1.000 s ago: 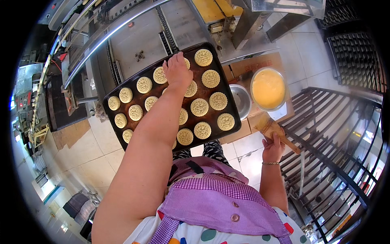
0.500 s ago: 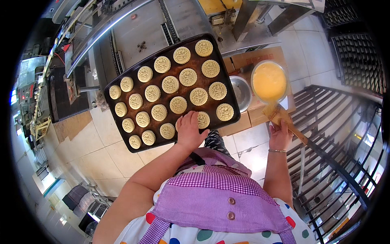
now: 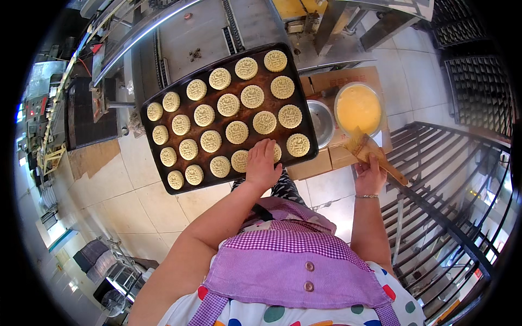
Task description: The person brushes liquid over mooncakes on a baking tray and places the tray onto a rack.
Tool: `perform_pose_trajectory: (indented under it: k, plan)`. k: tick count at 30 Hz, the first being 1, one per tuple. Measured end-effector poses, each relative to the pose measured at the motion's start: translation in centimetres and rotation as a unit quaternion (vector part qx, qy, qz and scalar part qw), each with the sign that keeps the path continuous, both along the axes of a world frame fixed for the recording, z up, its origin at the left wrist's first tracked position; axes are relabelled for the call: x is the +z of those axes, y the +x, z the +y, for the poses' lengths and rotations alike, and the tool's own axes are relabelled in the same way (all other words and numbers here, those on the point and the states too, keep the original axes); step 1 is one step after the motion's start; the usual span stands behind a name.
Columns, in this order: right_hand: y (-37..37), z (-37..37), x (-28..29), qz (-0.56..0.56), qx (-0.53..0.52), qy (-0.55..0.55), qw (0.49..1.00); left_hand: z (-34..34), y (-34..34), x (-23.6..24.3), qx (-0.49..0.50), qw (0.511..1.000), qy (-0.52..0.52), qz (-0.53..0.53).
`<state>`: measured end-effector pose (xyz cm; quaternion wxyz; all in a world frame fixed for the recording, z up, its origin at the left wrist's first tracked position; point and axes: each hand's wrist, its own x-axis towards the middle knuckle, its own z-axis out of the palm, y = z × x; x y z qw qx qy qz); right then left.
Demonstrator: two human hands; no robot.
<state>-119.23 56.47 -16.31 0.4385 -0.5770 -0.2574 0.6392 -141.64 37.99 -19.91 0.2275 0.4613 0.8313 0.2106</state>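
My left hand (image 3: 263,164) lies over the near edge of a dark baking tray (image 3: 179,156), fingers stretched out and thumb apart. It partly covers one round stamped pastry (image 3: 277,152); I cannot tell whether the fingertips touch it. Rows of pale pastries with fluted rims and raised patterns, such as this one (image 3: 237,132), fill the tray. My right hand (image 3: 371,176) grips the wooden handle of a flat pastry brush (image 3: 365,148). Its bristles are at the near rim of a round bowl (image 3: 383,111) of yellow-orange liquid, which looks like beaten egg.
An empty-looking metal bowl (image 3: 322,124) stands left of the liquid, both on cardboard (image 3: 359,77). A metal machine with chain tracks (image 3: 209,27) lies beyond the tray. A black slatted rack (image 3: 435,204) stands at right, and tiled floor (image 3: 157,204) shows below.
My left hand has shifted right along the tray's near edge, uncovering one pastry and hiding more of another. The brush has moved slightly left and up at the bowl's rim.
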Motion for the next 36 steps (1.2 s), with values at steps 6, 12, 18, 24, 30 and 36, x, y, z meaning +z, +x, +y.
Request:
perform_pose_trajectory:
  k: [6, 12, 18, 24, 30, 36]
  plan:
    - [0.6, 5.1, -3.5, -0.153, 0.033, 0.095, 0.983, -1.7, 0.0, 1.6, -0.019, 0.995, 0.087, -0.040]
    - [1.7, 12.0, -9.9, -0.304, 0.091, 0.171, 0.933, -11.9, 0.6, 0.1, -0.015, 0.980, 0.003, -0.197]
    - [1.9, 14.2, -13.1, -0.647, 0.174, 0.100, 0.736, -19.1, -0.9, -2.5, 0.539, 0.700, -0.047, -0.466]
    - [0.2, 12.6, -11.4, -0.052, -0.101, -0.013, 0.993, -19.5, -3.5, -2.8, 0.647, 0.529, 0.126, -0.535]
    - [-1.8, 8.4, -9.5, -0.261, 0.030, 0.081, 0.961, -19.5, -4.8, -4.3, 0.663, 0.442, 0.169, -0.580]
    - [0.4, 4.7, -9.6, -0.600, 0.340, 0.208, 0.693, -19.3, -5.0, -4.6, 0.653, 0.470, 0.167, -0.570]
